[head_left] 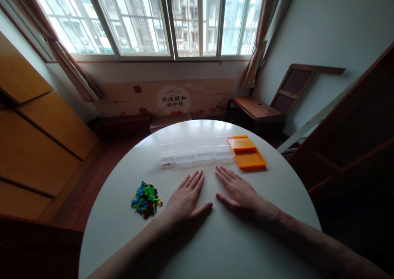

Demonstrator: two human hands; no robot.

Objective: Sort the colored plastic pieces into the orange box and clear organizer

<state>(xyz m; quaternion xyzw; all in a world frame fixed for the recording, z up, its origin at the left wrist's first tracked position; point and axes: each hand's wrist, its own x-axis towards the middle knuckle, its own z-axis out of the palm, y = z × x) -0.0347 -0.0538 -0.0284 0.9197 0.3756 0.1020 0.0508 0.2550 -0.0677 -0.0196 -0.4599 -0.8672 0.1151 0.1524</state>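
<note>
My left hand [186, 196] lies flat on the white round table, palm down, fingers stretched out and thumb apart. To its left is a heap of small plastic pieces [146, 200] in green, blue, dark brown and yellow. My right hand [237, 188] also rests flat on the tabletop, thumb pointing toward the left one, with nothing in it. Beyond my fingertips stands a row of clear plastic boxes [209, 155]; a small dark bit shows in the leftmost one. An orange plastic tray [250, 159] with two sections sits at the row's right end.
The round white table [215, 246] has a curved edge on all visible sides. Past it are a wooden chair [258, 107] at the right back, a printed cardboard panel [123, 100] under the window, and yellow-brown cabinets [40, 147] on the left.
</note>
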